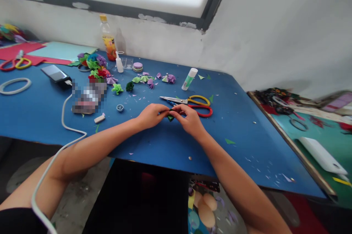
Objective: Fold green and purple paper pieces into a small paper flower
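Between my fingertips is a small dark green piece of folded paper (170, 116), partly hidden by the fingers. My left hand (153, 116) pinches it from the left. From the right, the thumb and fingers of my right hand (188, 117) close on the same piece. Just behind my hands lie scissors (202, 101) with one yellow and one red handle, their blades pointing left. A glue stick (189, 79) with a white cap stands farther back. Green paper scraps (230, 141) lie to the right of my hands.
Folded paper pieces (144, 78) and paper flowers (93, 62) lie toward the back left. A drink bottle (108, 40) and a white squeeze bottle (119, 62) stand near the wall. A white cable (63, 117) crosses my left arm from a phone (56, 74). An eraser (99, 118) lies left.
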{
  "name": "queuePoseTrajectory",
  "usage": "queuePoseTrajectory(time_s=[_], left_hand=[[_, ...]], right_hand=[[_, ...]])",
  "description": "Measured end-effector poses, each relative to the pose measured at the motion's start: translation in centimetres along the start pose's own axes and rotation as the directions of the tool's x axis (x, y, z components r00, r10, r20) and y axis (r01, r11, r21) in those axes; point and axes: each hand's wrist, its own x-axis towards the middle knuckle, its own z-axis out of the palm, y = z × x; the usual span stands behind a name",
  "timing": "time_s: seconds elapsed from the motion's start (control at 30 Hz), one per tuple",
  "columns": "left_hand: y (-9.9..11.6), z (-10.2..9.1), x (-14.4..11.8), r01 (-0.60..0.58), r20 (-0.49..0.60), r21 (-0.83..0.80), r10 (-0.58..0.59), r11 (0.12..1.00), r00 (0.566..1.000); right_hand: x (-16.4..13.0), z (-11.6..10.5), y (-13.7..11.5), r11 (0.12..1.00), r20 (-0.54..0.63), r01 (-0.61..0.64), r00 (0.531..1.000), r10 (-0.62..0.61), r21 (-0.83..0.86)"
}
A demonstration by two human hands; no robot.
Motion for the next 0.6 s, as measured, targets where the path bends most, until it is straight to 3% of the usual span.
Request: queuePoseTrajectory(time_s=[0.13,0.3,0.43,0.6], left_hand=[[0.0,-0.1,0.0,0.019,0.115,-0.074,-0.01,0.997,0.993],[0.4,-1.7,0.6,0.045,0.294,-0.011,-0.04,0.999,0.955],[-0.2,-4.4,2.7,0.172,0.203,0.32,-0.244,0.932,0.948],[-2.6,-6.7,6.4,0.321,-0.027,0.525,-0.361,0.788,0.932]], right_hand=[[0.0,-0.1,0.6,0.999,0.019,0.034,0.999,-0.034,0.024],[0.2,-0.3,0.9,0.999,-0.038,0.03,0.999,-0.029,0.026],[0.2,-0.6,0.9,0.997,-0.092,0.076,0.993,-0.075,0.006],[0.2,-0.6,0.9,0.981,-0.081,0.184,0.979,-0.188,-0.054]])
